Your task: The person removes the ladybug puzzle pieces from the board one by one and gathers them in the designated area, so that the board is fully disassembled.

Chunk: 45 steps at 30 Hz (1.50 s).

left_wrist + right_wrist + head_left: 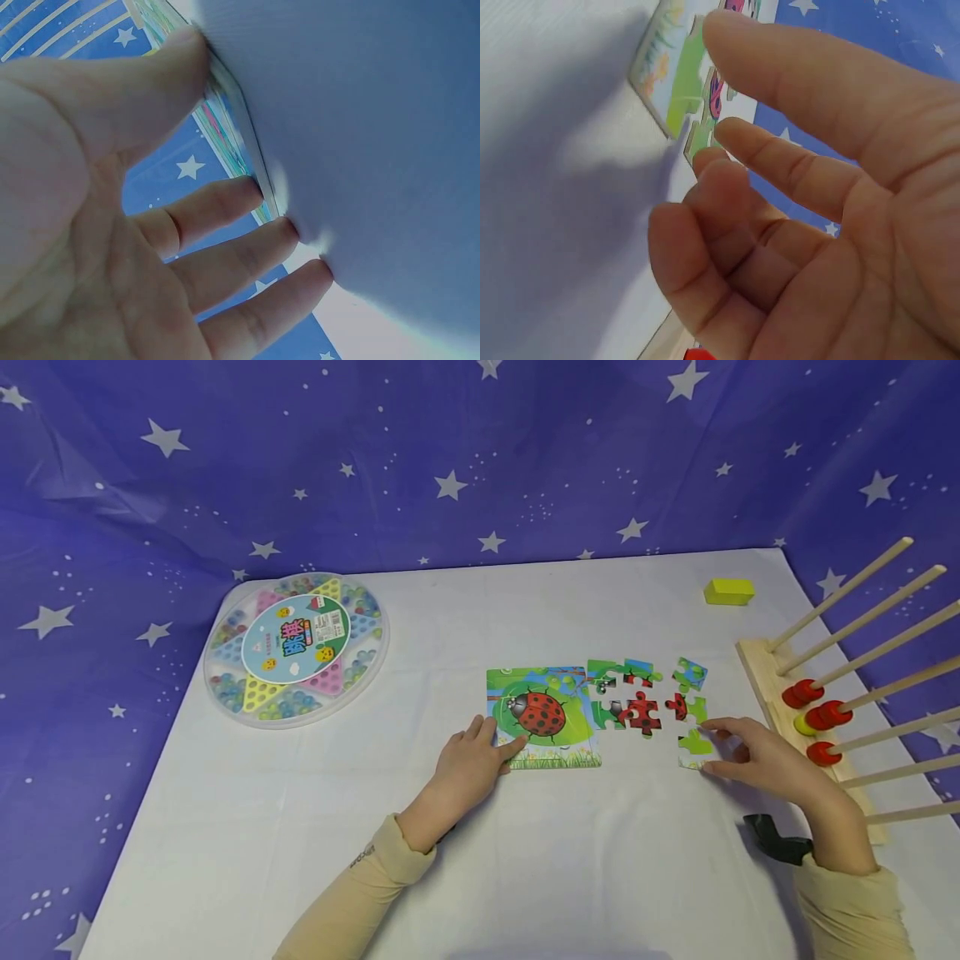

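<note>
A square ladybug picture board (543,714) lies on the white table. My left hand (467,764) rests at its lower left corner, index finger stretched over the board; in the left wrist view, the thumb and fingers (232,199) are spread along its edge. To the right, my right hand (765,756) reaches over a green corner puzzle piece (695,742), thumb and index finger apart at its right side. In the right wrist view, the other fingers (705,255) bend loosely toward the palm. Further ladybug puzzle pieces (641,713) lie between board and right hand, some joined.
A round Chinese checkers box (296,647) with marbles lies at the back left. A yellow block (729,592) sits at the back right. On the right, a wooden rack (757,672) has tall rods and red rings (828,716). A starry purple cloth (405,460) hangs behind.
</note>
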{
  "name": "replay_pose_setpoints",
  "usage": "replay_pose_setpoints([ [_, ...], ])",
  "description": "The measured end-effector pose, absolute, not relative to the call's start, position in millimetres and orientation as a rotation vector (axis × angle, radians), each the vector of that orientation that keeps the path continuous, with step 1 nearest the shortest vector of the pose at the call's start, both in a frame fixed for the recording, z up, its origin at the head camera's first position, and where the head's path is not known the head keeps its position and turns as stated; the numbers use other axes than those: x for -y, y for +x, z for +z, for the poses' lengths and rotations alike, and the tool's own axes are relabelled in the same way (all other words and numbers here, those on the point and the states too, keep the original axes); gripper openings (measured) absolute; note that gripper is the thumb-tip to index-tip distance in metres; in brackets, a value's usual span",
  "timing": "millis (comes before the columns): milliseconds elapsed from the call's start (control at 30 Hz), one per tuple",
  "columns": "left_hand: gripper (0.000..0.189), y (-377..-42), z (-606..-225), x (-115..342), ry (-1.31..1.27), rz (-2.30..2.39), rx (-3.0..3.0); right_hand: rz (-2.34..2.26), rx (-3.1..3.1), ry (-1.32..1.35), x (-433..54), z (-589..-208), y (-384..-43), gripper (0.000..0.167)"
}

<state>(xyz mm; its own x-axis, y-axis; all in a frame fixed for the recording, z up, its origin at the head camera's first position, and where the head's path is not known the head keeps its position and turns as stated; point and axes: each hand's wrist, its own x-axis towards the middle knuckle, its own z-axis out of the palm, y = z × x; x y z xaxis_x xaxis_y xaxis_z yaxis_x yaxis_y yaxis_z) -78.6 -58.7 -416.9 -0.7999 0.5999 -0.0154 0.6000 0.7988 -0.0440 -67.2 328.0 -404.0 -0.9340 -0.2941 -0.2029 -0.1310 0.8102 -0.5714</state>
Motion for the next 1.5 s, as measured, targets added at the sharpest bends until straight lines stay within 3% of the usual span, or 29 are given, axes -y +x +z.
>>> replay_pose_setpoints([
  [333,0.042,-78,-417,59,0.987,-0.044,-2.981,-0.81,-2.763,-0.419,-286,-397,-87,0.048],
  [533,0.042,-79,-418,60,0.981,-0.055,-2.978,-0.788,-2.742,-0.63,-240,-400,-102,0.042],
  [867,0.045,-81,-421,59,0.965,-0.063,-2.965,-0.745,-2.591,-0.821,-170,-413,-107,0.059],
  [1167,0.047,-82,-422,57,0.943,-0.003,-2.965,-0.823,-2.583,-0.779,-164,-422,-106,0.044],
  [1500,0.061,-82,-421,57,0.9,-0.045,-2.976,-0.841,-2.582,-0.784,-162,-421,-106,0.053],
])
